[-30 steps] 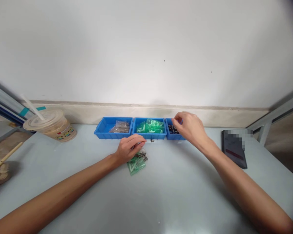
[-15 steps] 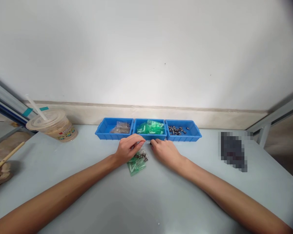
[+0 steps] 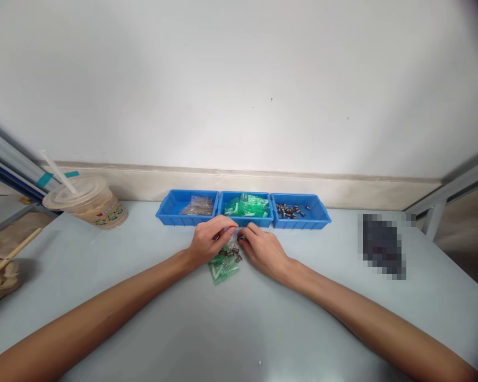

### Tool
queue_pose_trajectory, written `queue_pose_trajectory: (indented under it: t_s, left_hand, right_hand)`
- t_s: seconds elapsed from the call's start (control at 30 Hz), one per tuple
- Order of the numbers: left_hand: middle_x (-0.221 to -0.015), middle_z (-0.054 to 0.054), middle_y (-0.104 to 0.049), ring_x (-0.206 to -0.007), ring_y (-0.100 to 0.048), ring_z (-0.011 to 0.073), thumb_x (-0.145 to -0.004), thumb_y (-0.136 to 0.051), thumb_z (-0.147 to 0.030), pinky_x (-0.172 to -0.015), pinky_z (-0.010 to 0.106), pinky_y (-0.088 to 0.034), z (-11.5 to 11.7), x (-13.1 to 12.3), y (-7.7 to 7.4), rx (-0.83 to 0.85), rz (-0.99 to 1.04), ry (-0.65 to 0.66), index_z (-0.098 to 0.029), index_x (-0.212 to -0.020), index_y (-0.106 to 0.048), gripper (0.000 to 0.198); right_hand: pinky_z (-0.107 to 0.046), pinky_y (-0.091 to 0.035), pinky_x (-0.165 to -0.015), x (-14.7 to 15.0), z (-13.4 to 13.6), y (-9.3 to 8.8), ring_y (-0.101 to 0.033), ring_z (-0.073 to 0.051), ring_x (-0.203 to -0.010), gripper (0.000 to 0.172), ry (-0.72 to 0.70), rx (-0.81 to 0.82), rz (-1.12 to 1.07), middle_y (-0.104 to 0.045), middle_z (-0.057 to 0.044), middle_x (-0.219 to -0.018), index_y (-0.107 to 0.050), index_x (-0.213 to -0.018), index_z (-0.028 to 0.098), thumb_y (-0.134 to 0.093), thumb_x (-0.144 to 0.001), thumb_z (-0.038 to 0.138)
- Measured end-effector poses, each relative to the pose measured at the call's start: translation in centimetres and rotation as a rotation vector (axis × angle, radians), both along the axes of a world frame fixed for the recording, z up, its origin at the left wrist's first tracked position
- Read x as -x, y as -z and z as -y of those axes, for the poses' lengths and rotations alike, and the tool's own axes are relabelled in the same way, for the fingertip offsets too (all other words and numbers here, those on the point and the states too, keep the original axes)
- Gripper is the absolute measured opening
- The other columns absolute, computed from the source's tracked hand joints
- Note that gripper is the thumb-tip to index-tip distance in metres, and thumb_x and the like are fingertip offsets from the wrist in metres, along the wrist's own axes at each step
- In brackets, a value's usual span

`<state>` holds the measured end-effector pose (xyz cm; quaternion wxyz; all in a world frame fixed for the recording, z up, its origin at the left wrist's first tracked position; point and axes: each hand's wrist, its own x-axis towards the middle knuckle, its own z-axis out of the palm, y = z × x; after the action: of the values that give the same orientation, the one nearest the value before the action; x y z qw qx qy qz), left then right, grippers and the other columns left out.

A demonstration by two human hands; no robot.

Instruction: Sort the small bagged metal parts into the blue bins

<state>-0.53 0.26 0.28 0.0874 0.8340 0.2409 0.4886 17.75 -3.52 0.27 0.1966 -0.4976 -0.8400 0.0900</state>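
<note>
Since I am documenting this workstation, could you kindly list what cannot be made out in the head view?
In the head view:
Grip of the left hand on the green packet: hidden by the hand itself.
Small dark piece at the right hand: too small, partly covered by fingers.
Number of metal pieces in the right blue tray: too small, overlapping.
Dark item at right: blurred into blocks.
Brown object: cut off by the left edge.

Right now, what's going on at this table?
A person is working two-handed at a table. The left hand is curled at a green packet and a small heap of metal pieces; whether it grips anything is unclear. Close beside it, the right hand pinches what looks like a small dark piece. Behind them, three blue bins hold brownish packets, green packets and loose dark fittings.
</note>
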Motion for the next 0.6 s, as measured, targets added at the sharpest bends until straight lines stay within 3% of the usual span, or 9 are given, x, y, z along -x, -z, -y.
queue_pose_trajectory:
  t_s: [0.13,0.27,0.43,0.6]
  left_hand:
    - [-0.081,0.005,-0.069,-0.073,-0.064,0.0128,-0.091,-0.053,-0.015,-0.066,0.022,-0.051,-0.04,0.05,0.01,0.012,0.009,-0.01,-0.015,-0.092,-0.063,0.01]
    - [-0.082,0.005,-0.069,-0.065,-0.06,0.0107,-0.091,-0.053,-0.017,-0.059,0.02,-0.048,-0.05,0.15,0.18,0.029,0.002,-0.045,-0.015,-0.096,-0.063,0.011]
    - [-0.085,0.005,-0.069,-0.067,-0.06,0.0102,-0.091,-0.052,-0.015,-0.061,0.02,-0.048,-0.09,0.28,0.32,0.019,-0.011,-0.052,-0.015,-0.098,-0.062,0.012]
    - [-0.09,0.006,-0.069,-0.057,-0.056,0.0069,-0.092,-0.056,-0.029,-0.054,0.017,-0.048,-0.21,0.28,0.39,-0.026,-0.071,0.025,-0.015,-0.1,-0.062,0.017]
  right_hand:
    - [-0.026,-0.046,-0.071,0.06,0.31,0.25,-0.062,-0.015,-0.077,0.018,-0.037,-0.004,-0.426,-0.067,-0.004,-0.094,-0.061,-0.104,0.019,-0.047,-0.094,0.018]
    - [-0.026,-0.046,-0.067,0.11,0.56,0.46,-0.06,-0.015,-0.074,0.016,-0.046,-0.016,-0.671,-0.067,-0.005,-0.09,-0.066,-0.099,0.019,-0.052,-0.092,0.02]
    - [-0.026,-0.041,-0.062,-0.04,0.31,0.49,-0.055,-0.014,-0.066,0.02,-0.01,0.038,-0.74,-0.062,-0.002,-0.074,-0.068,-0.088,0.018,-0.052,-0.094,0.028]
    - [-0.025,-0.034,-0.06,-0.09,0.07,0.76,-0.046,-0.011,-0.059,0.037,-0.024,0.052,-0.741,-0.052,0.001,-0.062,-0.053,-0.064,0.017,-0.044,-0.098,0.03]
